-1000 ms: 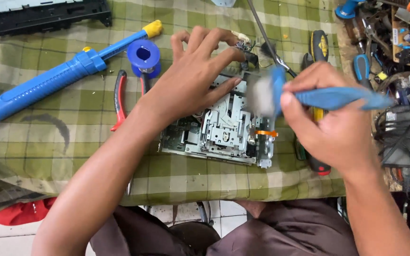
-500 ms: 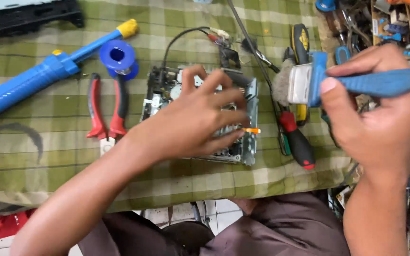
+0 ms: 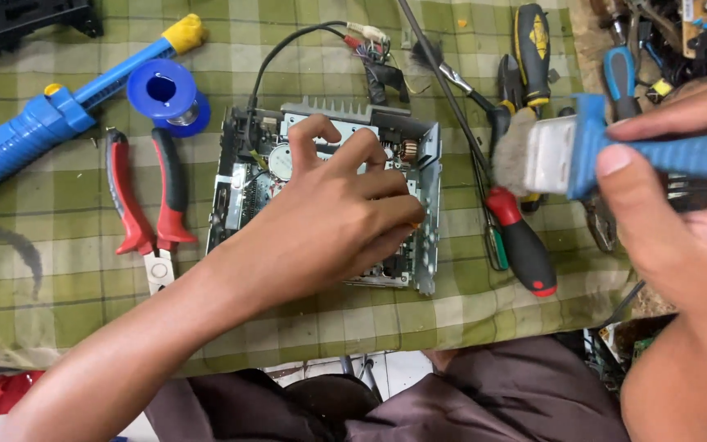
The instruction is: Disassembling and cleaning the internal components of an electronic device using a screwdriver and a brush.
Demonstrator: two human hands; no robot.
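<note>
An opened metal device chassis (image 3: 419, 164), with a circuit board and a heat sink along its far edge, lies on a green checked cloth (image 3: 51, 237). My left hand (image 3: 337, 221) rests on top of it, fingers curled down onto its inner parts. My right hand (image 3: 681, 221) holds a blue-handled paintbrush (image 3: 566, 155) off to the right of the chassis, bristles pointing left and raised above the tools.
Red-handled pliers (image 3: 145, 205) lie left of the chassis. A blue solder spool (image 3: 165, 94) and a blue desoldering pump (image 3: 51, 123) sit at the far left. Screwdrivers (image 3: 521, 241) and other tools crowd the right side. The cloth's front edge hangs over my lap.
The view has shifted so the chassis sits more central. My left hand has stayed on the chassis with its fingers curled in more. My right hand with the brush has moved away to the right.
</note>
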